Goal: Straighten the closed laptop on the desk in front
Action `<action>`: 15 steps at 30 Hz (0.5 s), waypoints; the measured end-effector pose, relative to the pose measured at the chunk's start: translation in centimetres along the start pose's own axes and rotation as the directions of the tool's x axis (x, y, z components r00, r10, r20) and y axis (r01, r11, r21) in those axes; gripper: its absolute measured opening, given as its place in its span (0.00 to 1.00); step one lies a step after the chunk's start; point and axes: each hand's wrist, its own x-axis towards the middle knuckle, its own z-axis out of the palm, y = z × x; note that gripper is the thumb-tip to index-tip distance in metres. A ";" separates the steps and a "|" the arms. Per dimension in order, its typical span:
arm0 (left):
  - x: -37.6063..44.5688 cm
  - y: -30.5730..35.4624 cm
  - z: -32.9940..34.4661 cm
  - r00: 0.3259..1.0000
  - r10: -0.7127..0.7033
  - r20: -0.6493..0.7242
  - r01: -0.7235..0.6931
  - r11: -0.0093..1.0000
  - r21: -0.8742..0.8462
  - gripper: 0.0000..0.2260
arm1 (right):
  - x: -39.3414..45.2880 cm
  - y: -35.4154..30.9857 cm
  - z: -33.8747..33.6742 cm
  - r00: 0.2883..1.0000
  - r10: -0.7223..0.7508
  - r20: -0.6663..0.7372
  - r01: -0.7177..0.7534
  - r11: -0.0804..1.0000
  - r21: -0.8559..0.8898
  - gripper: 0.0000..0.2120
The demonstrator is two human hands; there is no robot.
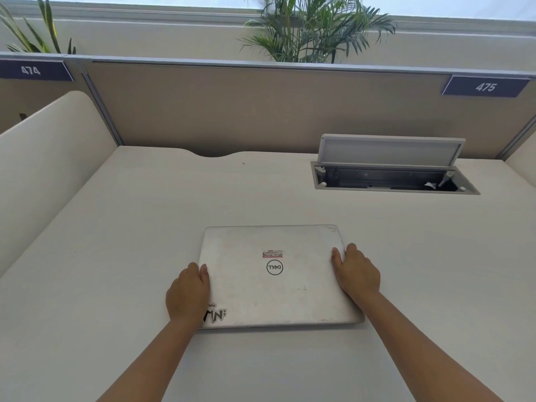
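Observation:
A closed silver laptop (pixel 275 285) with a round logo, a red-edged label and a black-and-white sticker lies flat on the white desk (pixel 130 242), its edges roughly parallel to the desk's front. My left hand (pixel 188 291) grips its left edge, thumb on the lid. On the opposite side, my right hand (pixel 355 269) holds the right edge with the thumb resting on top.
An open cable hatch (pixel 391 178) with its lid raised is set in the desk at the back right. Beige partition walls (pixel 261 111) enclose the desk at the back and left. Plants (pixel 313 30) stand behind the partition.

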 end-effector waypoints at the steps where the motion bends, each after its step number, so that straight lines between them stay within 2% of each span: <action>1: 0.0 0.0 -0.1 1.000 0.006 -0.003 -0.006 1.000 0.004 0.15 | 0.0 0.1 0.0 1.000 -0.002 0.001 0.002 1.000 0.001 0.19; 3: 0.0 0.1 -0.1 1.000 0.014 -0.014 -0.014 1.000 0.008 0.15 | -0.1 0.1 0.0 1.000 -0.002 0.000 0.002 1.000 0.008 0.18; 5: 0.0 0.1 0.0 1.000 0.001 -0.029 -0.001 1.000 0.024 0.15 | -0.3 -0.2 -0.1 0.997 -0.003 -0.072 0.006 0.999 0.031 0.18; 7: -0.1 0.2 0.2 0.998 -0.014 -0.054 0.016 0.999 0.033 0.12 | -0.8 -0.6 0.0 0.981 -0.085 -0.173 0.090 0.996 0.019 0.19; 9: -0.3 0.5 0.1 0.996 0.023 -0.085 -0.018 0.998 0.057 0.07 | -1.1 -0.6 0.1 0.968 -0.153 -0.200 0.150 0.988 -0.031 0.19; 12: -0.5 0.5 -0.1 0.972 0.173 -0.157 -0.146 0.974 0.170 0.03 | -1.4 -0.9 0.2 0.961 -0.228 -0.158 0.232 0.973 0.001 0.22; 15: -1.3 1.1 0.0 0.948 0.298 -0.111 -0.275 0.943 0.188 0.14 | -2.3 -1.3 0.7 0.950 -0.308 -0.054 0.309 0.951 0.003 0.25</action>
